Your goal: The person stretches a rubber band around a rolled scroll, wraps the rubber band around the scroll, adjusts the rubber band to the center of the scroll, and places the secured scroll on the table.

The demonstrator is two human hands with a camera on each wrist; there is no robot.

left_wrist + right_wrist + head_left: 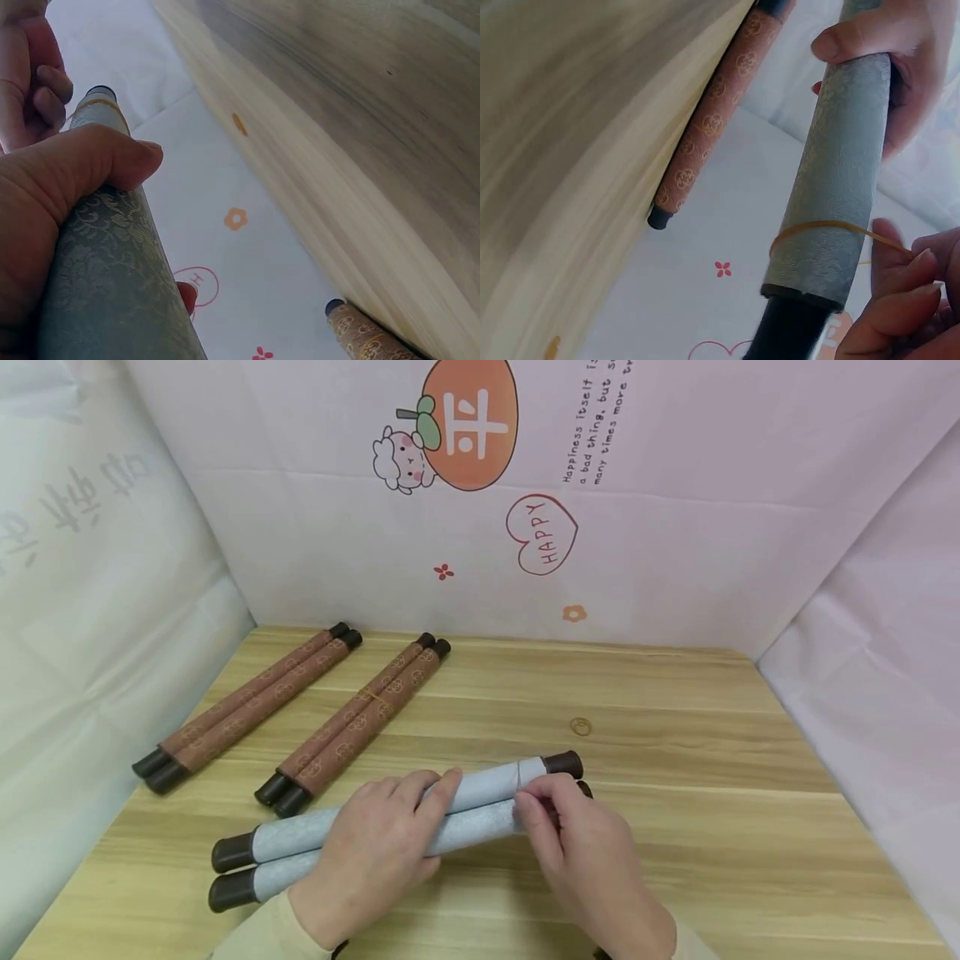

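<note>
A pale blue scroll (480, 827), rolled from both ends into two parallel rolls with dark end knobs, is held above the table. My left hand (382, 839) grips it around its middle, thumb along the near side. Near the scroll's right end, my right hand (577, 843) pinches a thin yellowish rubber band (829, 224). The band loops around the rolls close to the dark knob (791, 330) and is pulled out from the scroll's side in the right wrist view. Part of the far right knob is hidden behind the right hand.
Two reddish-brown patterned scrolls lie slanted on the wooden table (712, 760): one at the far left (255, 702), and another banded scroll (367, 718) beside it. Loose rubber bands (581, 727) lie at the right of centre. White printed cloth (675, 552) walls the back and sides.
</note>
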